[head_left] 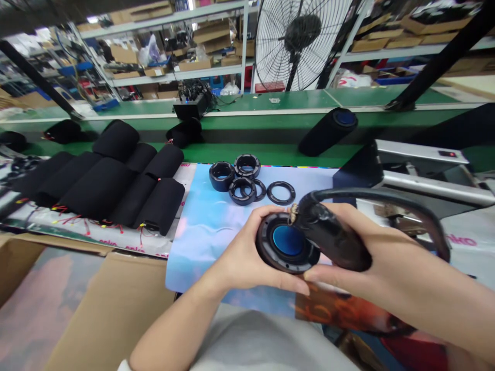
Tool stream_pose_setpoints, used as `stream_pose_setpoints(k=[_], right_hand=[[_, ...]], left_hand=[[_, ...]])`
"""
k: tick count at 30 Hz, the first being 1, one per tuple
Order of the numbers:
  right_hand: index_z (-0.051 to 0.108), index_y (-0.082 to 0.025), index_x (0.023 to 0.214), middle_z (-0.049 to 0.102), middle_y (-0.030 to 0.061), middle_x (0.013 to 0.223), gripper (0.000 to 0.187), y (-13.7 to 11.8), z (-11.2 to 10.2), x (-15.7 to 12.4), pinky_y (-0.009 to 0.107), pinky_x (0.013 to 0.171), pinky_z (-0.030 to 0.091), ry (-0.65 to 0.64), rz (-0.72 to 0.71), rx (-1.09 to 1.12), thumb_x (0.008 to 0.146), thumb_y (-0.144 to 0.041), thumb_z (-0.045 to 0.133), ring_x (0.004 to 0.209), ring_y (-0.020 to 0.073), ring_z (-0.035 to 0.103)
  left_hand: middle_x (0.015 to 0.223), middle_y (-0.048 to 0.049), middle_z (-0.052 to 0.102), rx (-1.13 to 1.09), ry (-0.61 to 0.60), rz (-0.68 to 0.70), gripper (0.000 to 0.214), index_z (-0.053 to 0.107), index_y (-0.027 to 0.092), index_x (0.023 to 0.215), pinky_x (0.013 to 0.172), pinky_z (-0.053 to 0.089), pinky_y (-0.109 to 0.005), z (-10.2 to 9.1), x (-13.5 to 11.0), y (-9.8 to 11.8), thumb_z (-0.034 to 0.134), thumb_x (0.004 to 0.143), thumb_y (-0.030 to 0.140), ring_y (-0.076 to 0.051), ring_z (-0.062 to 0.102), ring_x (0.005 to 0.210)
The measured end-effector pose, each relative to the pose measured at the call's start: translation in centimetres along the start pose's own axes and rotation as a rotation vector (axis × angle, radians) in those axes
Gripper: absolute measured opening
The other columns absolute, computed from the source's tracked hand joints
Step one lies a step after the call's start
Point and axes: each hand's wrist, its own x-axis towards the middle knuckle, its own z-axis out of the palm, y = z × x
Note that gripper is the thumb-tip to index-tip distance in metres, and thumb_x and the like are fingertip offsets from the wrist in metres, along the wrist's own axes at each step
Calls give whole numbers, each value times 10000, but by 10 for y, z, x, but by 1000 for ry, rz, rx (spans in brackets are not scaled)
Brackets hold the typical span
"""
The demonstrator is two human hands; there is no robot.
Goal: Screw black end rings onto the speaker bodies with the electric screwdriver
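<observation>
My left hand (247, 252) is wrapped round a black cylindrical speaker (266, 257), its round end with a shiny blue centre and a black ring facing up. A black corded electric screwdriver (332, 232) lies in my right hand (371, 263), over the speaker's right side. My right thumb reaches the speaker's rim. The screwdriver's bit cannot be made out. Beyond my hands, several black plastic rings (242, 190) sit on a blue printed sheet (201, 226), some stacked or overlapping. One flat ring (281, 192) lies apart, just past the speaker.
Several black fabric-covered cylinders (96, 185) with thin red wires lie at left. Another black speaker (328, 131) rests on the green bench (247, 134). A silver metal fixture (425, 170) stands at right. An open cardboard box (127, 283) is at lower left; a large fan (301, 41) stands behind.
</observation>
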Motion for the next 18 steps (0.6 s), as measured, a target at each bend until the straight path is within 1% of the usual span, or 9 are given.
stream_pose_setpoints(k=[3, 6, 8, 10, 11, 13, 15, 17, 18], right_hand=[[618, -431, 1395, 790, -13, 955, 666, 3, -4, 3, 399, 733, 638, -47, -46, -32, 750, -439, 780, 730, 293, 747], [600, -426, 1447, 807, -1, 1087, 723, -1, -13, 7, 375, 745, 631, -112, -25, -80, 747, -430, 781, 844, 303, 776], [624, -405, 1425, 811, 1, 1065, 716, -6, -18, 10, 370, 791, 633, -146, -4, -109, 731, -426, 798, 873, 304, 777], [642, -395, 1410, 810, -15, 1027, 692, -10, -21, 13, 356, 877, 630, -178, 12, -116, 737, -391, 803, 877, 278, 773], [643, -396, 1417, 808, -23, 1044, 702, -12, -22, 14, 350, 922, 624, -191, 5, -100, 735, -367, 809, 888, 264, 771], [638, -405, 1448, 795, -34, 1154, 744, -14, -22, 17, 350, 1009, 606, -198, -27, -31, 731, -317, 817, 958, 249, 768], [657, -398, 1445, 759, -32, 1299, 751, -15, -22, 18, 344, 1056, 592, -200, -53, 92, 727, -268, 835, 1086, 251, 755], [665, -385, 1441, 724, -32, 1389, 738, -16, -21, 16, 314, 1083, 576, -206, -67, 229, 746, -236, 866, 1225, 246, 717], [657, -367, 1450, 703, -22, 1434, 753, -16, -20, 15, 300, 1096, 565, -218, -95, 314, 748, -223, 886, 1289, 247, 688]], left_hand=[[1408, -111, 688, 29, 20, -38, 986, 549, 258, 1359, 1181, 509, -574, 1, -1, 1, 1079, 527, 260, -387, 657, 1350], [1438, -125, 665, 44, 35, -66, 1011, 550, 251, 1362, 1185, 502, -579, 2, -2, 0, 1085, 505, 280, -399, 639, 1366], [1445, -129, 660, 57, 48, -68, 1026, 556, 249, 1379, 1184, 505, -577, 3, -2, -2, 1088, 505, 321, -402, 630, 1377], [1492, -135, 633, 76, 74, -36, 1073, 537, 254, 1433, 1213, 485, -576, 4, -2, -4, 1086, 518, 367, -401, 599, 1423], [1518, -138, 617, 83, 93, -9, 1108, 516, 261, 1470, 1228, 473, -575, 4, -1, -6, 1083, 527, 396, -398, 584, 1445], [1556, -143, 594, 105, 135, 55, 1179, 487, 275, 1526, 1251, 454, -577, 5, -1, -8, 1078, 523, 465, -396, 561, 1479], [1529, -149, 621, 172, 183, 101, 1198, 532, 268, 1510, 1241, 466, -594, 8, -4, -10, 1080, 476, 529, -420, 575, 1465], [1433, -138, 690, 290, 267, 113, 1126, 618, 257, 1434, 1185, 525, -609, 12, -14, -14, 1080, 449, 549, -437, 645, 1379], [1348, -120, 733, 348, 324, 113, 1043, 650, 259, 1393, 1118, 580, -600, 14, -19, -17, 1074, 482, 542, -425, 703, 1289]])
